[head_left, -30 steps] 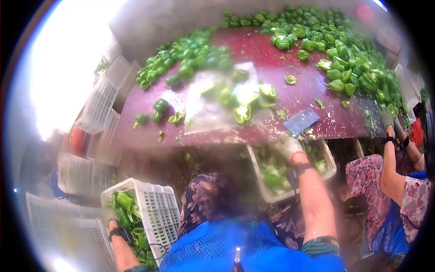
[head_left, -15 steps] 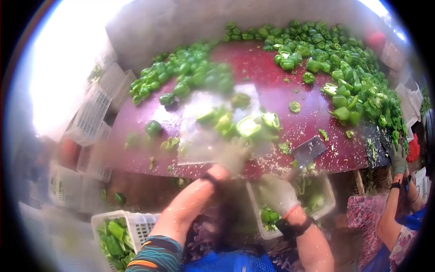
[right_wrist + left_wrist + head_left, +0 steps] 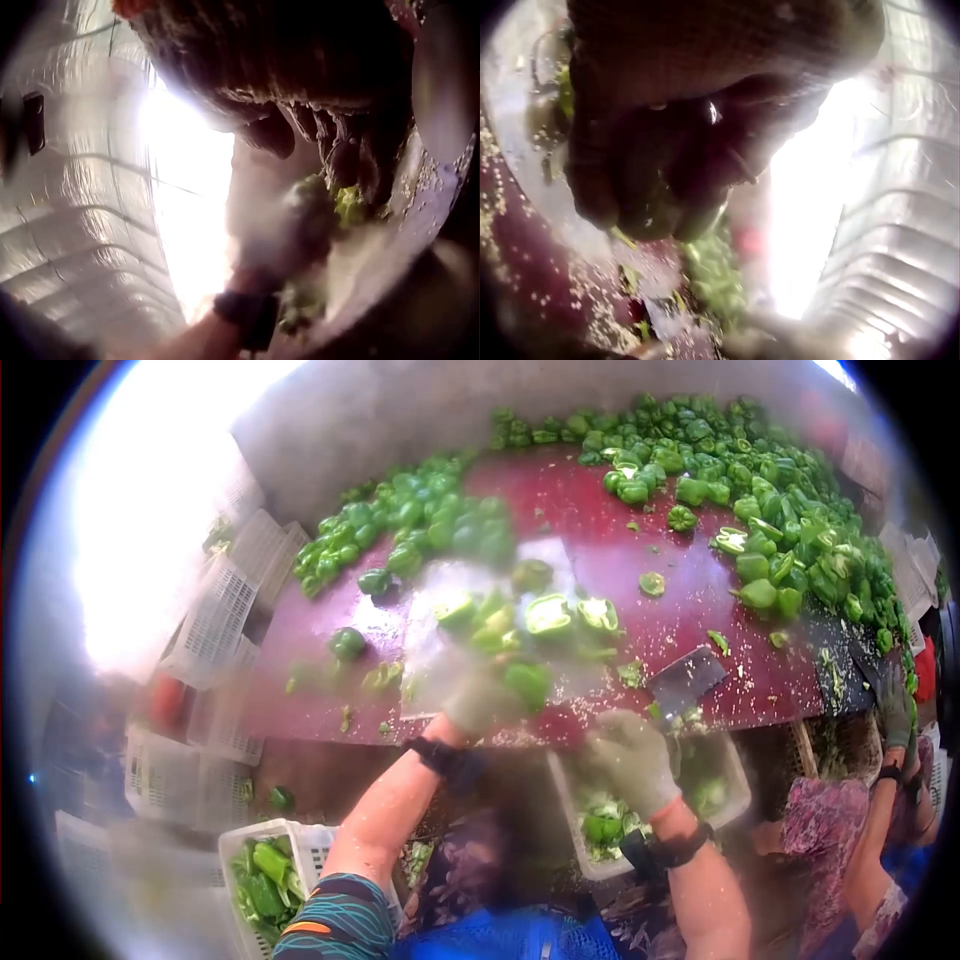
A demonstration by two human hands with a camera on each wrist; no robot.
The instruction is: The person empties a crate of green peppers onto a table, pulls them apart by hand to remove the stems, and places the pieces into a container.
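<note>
In the head view my gloved left hand is at the table's front edge, gripping a green pepper. Its fingers curl round the pepper in the dark left wrist view. My gloved right hand is just to the right, over a white bin with green pieces inside. The right wrist view shows its fingers bent loosely downward, with a gap to the thumb and a small green piece near the tips. Halved peppers lie on a pale sheet beyond both hands.
A cleaver-like blade lies at the red table's front edge. Pepper heaps cover the back and right. A crate of peppers stands at lower left, other crates behind it. Another person's hand is at right.
My left hand has come from the lower-left crate up to the table and now holds a green pepper. My right hand has stayed near the bin, its fingers now turned up-left.
</note>
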